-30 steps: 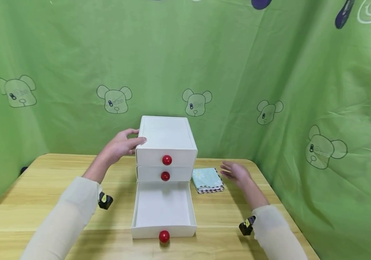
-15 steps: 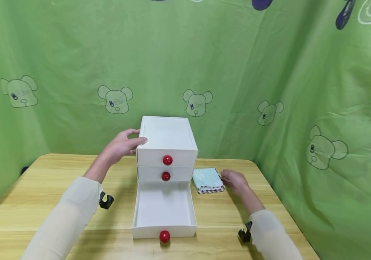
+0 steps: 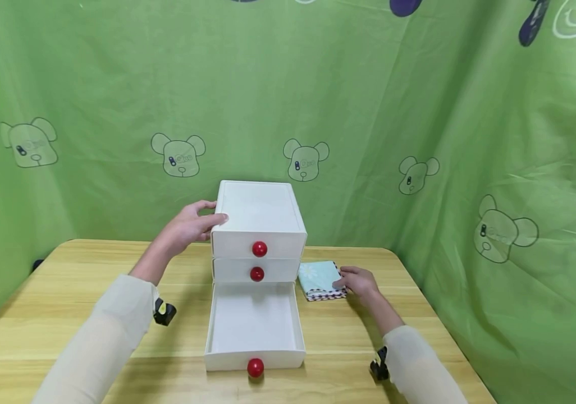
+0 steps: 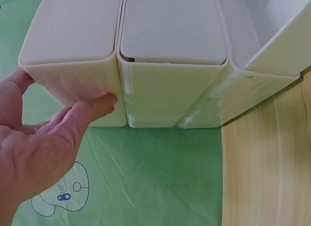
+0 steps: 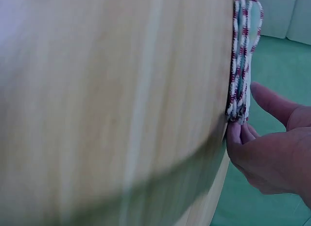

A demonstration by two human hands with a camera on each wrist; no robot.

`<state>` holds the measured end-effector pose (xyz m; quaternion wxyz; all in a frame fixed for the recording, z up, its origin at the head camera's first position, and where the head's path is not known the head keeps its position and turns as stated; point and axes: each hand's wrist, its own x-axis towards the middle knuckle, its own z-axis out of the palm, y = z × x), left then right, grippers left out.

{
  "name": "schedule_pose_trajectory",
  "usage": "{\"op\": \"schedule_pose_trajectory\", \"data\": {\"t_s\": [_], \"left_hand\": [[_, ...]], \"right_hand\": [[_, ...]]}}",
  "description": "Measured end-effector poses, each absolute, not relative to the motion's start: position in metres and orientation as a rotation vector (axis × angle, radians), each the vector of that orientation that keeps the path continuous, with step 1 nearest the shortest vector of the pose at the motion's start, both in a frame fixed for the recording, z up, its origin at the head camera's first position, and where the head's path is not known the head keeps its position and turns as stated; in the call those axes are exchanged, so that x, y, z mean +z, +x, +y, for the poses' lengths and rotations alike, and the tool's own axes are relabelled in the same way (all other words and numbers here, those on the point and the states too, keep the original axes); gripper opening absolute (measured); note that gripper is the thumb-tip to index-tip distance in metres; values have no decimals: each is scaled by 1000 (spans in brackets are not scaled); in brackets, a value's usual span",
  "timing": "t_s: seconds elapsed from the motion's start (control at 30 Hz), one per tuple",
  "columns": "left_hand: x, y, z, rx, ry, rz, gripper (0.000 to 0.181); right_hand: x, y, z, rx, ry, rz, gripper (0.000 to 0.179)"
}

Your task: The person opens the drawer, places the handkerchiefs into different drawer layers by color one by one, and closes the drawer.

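A white three-drawer cabinet (image 3: 259, 207) with red knobs stands on the table. Its bottom drawer (image 3: 255, 325) is pulled out and holds nothing. My left hand (image 3: 188, 225) rests on the cabinet's upper left edge, thumb on the top and fingers against the side. The left wrist view shows fingertips touching the side wall (image 4: 170, 92). Right of the cabinet lies a folded light-blue cloth (image 3: 318, 275) with a checked border. My right hand (image 3: 361, 282) pinches its right edge, thumb above and fingers low at the edge, as the right wrist view shows.
The wooden table (image 3: 91, 314) extends to both sides and in front of the drawer. A green curtain (image 3: 247, 101) with bear-head prints hangs behind it and along the sides. The drawer's red knob (image 3: 255, 368) juts toward the front.
My right hand has come down and left onto the cloth's edge, its thumb now on top of the cloth. The left hand and cabinet have stayed put.
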<state>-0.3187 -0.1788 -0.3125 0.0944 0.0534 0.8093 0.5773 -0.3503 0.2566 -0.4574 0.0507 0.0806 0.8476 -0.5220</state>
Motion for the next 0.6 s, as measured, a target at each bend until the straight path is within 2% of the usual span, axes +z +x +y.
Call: {"op": "schedule_pose_trajectory", "data": {"t_s": [0.3, 0.6], "left_hand": [[-313, -318, -179, 1723, 176, 2391, 84], [-312, -317, -178, 1711, 179, 2399, 85]], "right_hand": [[-464, -349, 254, -1592, 275, 2609, 69], [-463, -345, 254, -1520, 289, 2667, 64]]}}
